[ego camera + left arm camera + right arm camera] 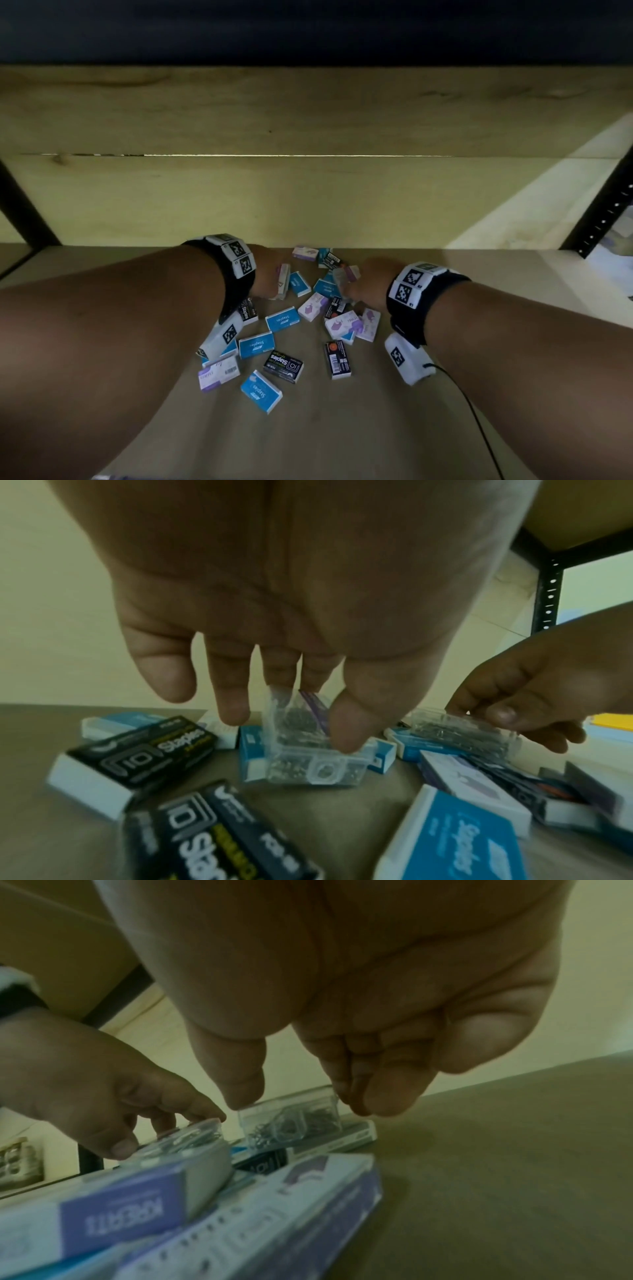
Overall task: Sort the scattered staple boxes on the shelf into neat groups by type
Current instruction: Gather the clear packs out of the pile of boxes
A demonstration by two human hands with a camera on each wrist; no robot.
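- The left hand (274,593) pinches a clear case (304,750) of staples between thumb and fingers, tilted up on one end over a blue box (251,753); the little finger and the one next to it hang free of it.
- The right hand (359,1001) holds a second clear case (291,1121), thumb on its near top corner and the other fingertips bunched on the far corner.
- That second case rests on a pale box at the far side of the pile, close to the shelf's back wall (308,198).
- From the head view, both hands reach in over the far part of the pile, the left hand (265,277) just left of the right hand (366,284), close together but not touching.
- The staple boxes lie scattered on the shelf (342,428), at mixed angles and some overlapping.
- Three carton kinds show: blue boxes (261,391), black boxes (283,366) printed "Staples", and white-and-purple boxes (219,373).
- Another black box (337,359) lies barcode side up, on the right of the pile.
- Nearest the right wrist camera, a purple box marked "KREATE" (120,1215) lies across a second purple box (274,1226).
- Each wrist wears a black band with white marker tags (411,284); a thin black cable (479,421) trails from the right one.
- A black perforated upright (606,209) stands at the shelf's right end.
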